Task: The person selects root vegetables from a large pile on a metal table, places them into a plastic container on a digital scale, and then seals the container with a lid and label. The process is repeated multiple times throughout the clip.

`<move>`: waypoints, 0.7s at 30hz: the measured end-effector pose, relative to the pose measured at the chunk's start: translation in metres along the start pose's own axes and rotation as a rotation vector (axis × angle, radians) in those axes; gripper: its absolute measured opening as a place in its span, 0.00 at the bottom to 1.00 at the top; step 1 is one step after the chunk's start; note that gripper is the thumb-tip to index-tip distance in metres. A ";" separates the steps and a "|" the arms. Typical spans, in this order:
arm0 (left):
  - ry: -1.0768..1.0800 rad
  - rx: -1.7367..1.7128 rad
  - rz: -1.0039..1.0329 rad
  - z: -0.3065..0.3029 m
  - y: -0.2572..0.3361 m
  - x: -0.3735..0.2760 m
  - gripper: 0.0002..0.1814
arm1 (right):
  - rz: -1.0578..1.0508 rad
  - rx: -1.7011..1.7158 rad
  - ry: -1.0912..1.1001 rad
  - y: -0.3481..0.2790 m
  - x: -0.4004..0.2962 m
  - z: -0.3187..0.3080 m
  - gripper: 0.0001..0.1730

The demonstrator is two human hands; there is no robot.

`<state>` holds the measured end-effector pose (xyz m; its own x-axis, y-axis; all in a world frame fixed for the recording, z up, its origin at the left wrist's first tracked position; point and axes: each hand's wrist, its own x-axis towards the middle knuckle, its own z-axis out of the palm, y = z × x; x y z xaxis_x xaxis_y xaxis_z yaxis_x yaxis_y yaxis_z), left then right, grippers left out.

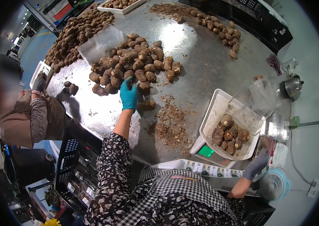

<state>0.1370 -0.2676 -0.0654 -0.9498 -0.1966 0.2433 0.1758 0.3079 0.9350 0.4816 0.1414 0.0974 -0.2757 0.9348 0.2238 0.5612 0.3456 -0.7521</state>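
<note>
My left hand (129, 95), in a teal glove, reaches the near edge of a heap of brown taro corms (137, 60). Its fingers are apart against the corms, and none is seen lifted. One single corm (146, 105) lies just right of that wrist. At the lower right is my right hand (257, 164) in a grey glove, beside a clear plastic bag with a red edge (271, 147); its fingers are partly hidden, so its grip is unclear. Between my hands, a white tub (209, 118) holding several corms rests on a scale with a lit green display (206, 151).
Peelings and soil (173, 124) litter the steel table (204, 65). A clear plastic container (101, 43) leans by the heap. Clear trays (257, 96), a steel kettle (291, 86) and a blue fan (274, 185) stand right. A label strip (210, 170) runs along the front edge. A co-worker (46, 115) works at left.
</note>
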 end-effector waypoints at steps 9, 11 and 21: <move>-0.588 0.737 0.139 0.022 0.052 -0.001 0.31 | -0.065 0.222 -0.045 0.004 0.001 0.001 0.18; -0.496 0.516 0.053 0.020 0.034 -0.014 0.32 | -0.090 0.225 -0.051 0.006 0.003 -0.002 0.18; -0.999 -1.119 -0.629 0.024 0.132 -0.116 0.44 | -0.187 0.150 0.006 -0.008 -0.007 -0.003 0.15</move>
<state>0.2639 -0.1816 0.0236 -0.6425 0.7634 -0.0663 -0.6170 -0.4641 0.6355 0.4810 0.1325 0.1041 -0.3587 0.8565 0.3712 0.3788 0.4970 -0.7807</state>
